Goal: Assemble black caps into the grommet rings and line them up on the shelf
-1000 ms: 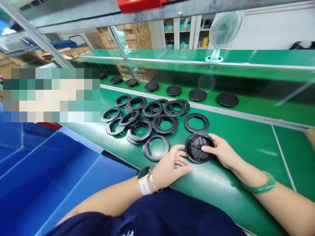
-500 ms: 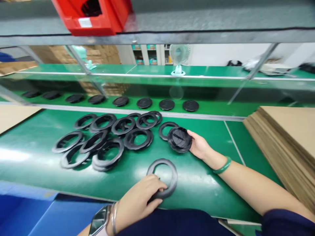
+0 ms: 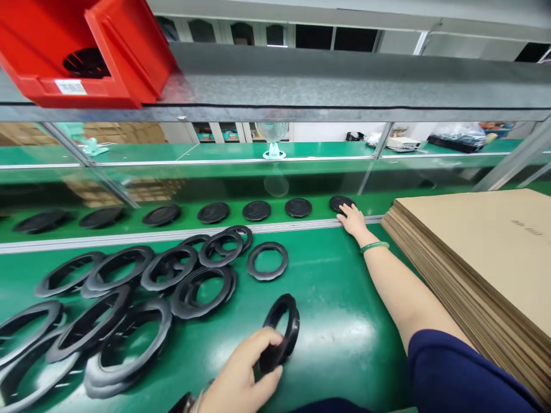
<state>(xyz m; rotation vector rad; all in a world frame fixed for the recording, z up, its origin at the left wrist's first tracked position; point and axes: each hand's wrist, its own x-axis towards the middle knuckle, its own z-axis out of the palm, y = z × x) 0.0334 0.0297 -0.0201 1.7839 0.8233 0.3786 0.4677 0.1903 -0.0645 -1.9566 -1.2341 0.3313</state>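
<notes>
My left hand (image 3: 249, 370) is closed around the rim of a black plastic ring (image 3: 293, 324), held tilted on edge just above the green work surface. My right hand (image 3: 353, 221) reaches out to the back strip, its fingers apart and touching the near edge of a round black disc (image 3: 341, 202). That disc lies flat at the right end of a row of similar black discs (image 3: 257, 210). One black ring (image 3: 267, 277) lies singly on the surface between my hands and the row. Left of it, several more black rings (image 3: 124, 350) lie in an overlapping heap.
A tall stack of cardboard sheets (image 3: 477, 229) stands at the right. Overhead, a metal shelf (image 3: 301, 80) crosses the view with a red bin (image 3: 129, 63) on it. A metal strip (image 3: 301, 225) separates the work surface from the row of discs.
My right hand has carried the black disc forward and right to the row's end, where it lies flat. My left hand has raised and tilted its ring. The view has swung right.
</notes>
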